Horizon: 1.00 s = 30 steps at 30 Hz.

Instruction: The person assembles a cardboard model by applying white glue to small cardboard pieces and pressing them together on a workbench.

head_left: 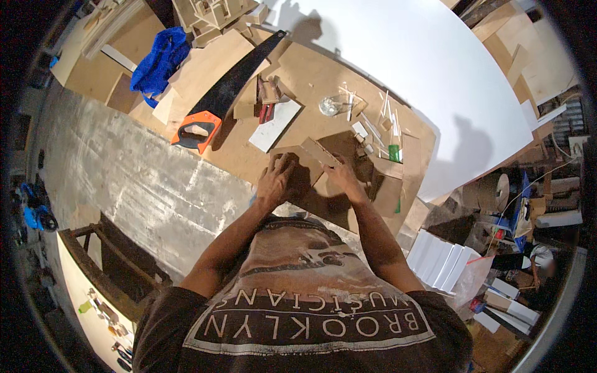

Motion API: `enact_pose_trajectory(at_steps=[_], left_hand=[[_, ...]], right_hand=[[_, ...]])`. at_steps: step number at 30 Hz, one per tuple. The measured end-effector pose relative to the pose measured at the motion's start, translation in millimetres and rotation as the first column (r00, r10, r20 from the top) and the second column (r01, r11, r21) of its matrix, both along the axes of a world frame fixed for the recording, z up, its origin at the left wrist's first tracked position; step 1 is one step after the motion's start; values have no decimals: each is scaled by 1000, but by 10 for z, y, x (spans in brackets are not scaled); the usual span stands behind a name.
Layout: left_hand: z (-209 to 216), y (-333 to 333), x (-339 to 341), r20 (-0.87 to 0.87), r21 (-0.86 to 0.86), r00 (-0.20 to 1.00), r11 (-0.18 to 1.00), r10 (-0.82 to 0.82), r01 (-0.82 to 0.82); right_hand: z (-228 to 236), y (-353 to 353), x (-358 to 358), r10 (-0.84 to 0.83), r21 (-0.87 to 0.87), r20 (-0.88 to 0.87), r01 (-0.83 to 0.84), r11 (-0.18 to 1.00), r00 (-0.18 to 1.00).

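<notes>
At the front edge of the brown workboard [323, 65], my left hand [275, 178] rests with its fingers apart and slightly bent, holding nothing that I can see. To its right, my right hand [343, 177] grips the near end of a short flat wooden strip [318, 151], which points away to the left. Dark shadows lie under both hands. Beyond my left hand are a white rectangular piece [275, 124], a small red object [266, 114] and small wooden blocks [268, 91].
A handsaw [199, 132] with an orange and black handle lies at the left, near a blue cloth [160, 62]. Thin sticks [372, 128], a clear round container [329, 107] and a green item [393, 153] sit at the right. A large white sheet [429, 68] covers the far side.
</notes>
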State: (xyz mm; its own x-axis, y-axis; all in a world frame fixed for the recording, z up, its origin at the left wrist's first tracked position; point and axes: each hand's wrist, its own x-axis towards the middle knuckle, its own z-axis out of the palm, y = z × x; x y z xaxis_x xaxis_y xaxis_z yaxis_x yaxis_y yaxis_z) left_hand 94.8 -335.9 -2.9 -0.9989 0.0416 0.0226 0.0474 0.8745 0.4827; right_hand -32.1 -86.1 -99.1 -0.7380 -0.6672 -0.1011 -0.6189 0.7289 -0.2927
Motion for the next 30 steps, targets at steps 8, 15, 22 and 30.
enact_pose_trajectory(at_steps=[8,15,22,30], left_hand=[[51,58,-55,0,-7,999,999,-46,46],[-120,-14,-61,170,-88,983,992,-75,91],[-46,-60,13,30,-257,955,921,-296,293],[-16,-37,-31,90,-155,955,943,-282,293]], right_hand=[[153,-104,3,3,418,124,-55,907,992],[361,-168,-25,-244,-266,243,306,914,939],[336,-145,13,-176,-311,357,295,904,917],[128,-54,74,141,-12,-117,-144,990,983]])
